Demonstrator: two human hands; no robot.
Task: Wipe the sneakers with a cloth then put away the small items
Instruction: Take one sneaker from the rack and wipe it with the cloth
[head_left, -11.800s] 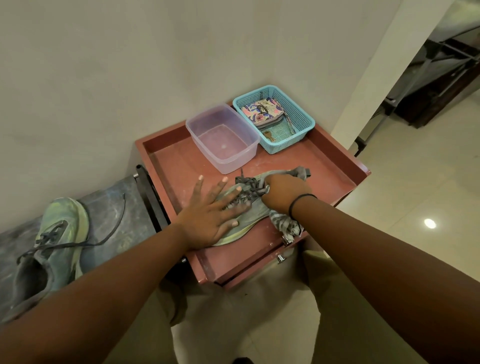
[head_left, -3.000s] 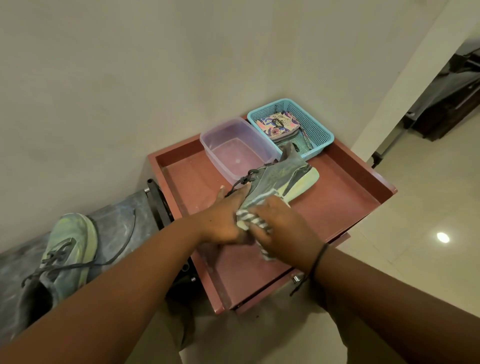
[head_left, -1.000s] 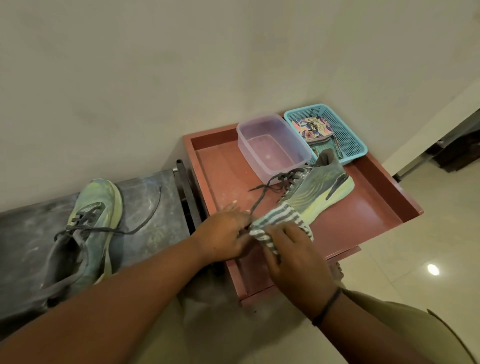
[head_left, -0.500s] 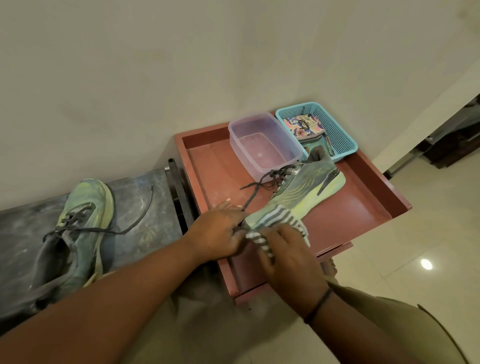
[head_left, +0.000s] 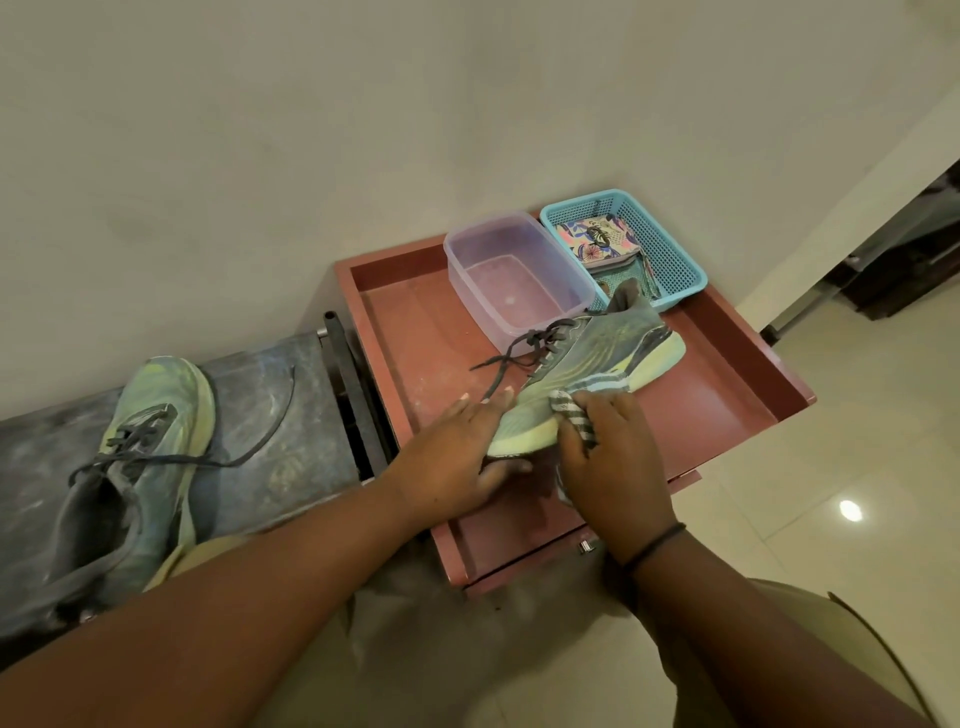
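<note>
Left hand (head_left: 457, 462) fingers lie flat along the toe of the grey-and-lime lace-up sneaker (head_left: 587, 374), thumb under the sole edge, so it's gripping the toe. Right hand (head_left: 613, 457) fingers curl over a grey-striped white cloth (head_left: 574, 415), pressing it on the sneaker's side nr the midsole. Sneaker sits tilted over the front half of the red-brown rimmed wooden tray top (head_left: 727, 364), heel toward the back right corner. Progress, as I judge it: shoe 1 mid-wipe. Matching dusty green sneaker (head_left: 140, 462) lies on the scuffed grey metal bench (head_left: 270, 415) off the tray's left edge, prob not wiped yet. Clear purple-tinted plastic tub (head_left: 514, 275) and turquoise mesh plastic basket (head_left: 670, 249) w/ floral pouch (head_left: 597, 239) at back edge. Small-items step not started afaict.
</note>
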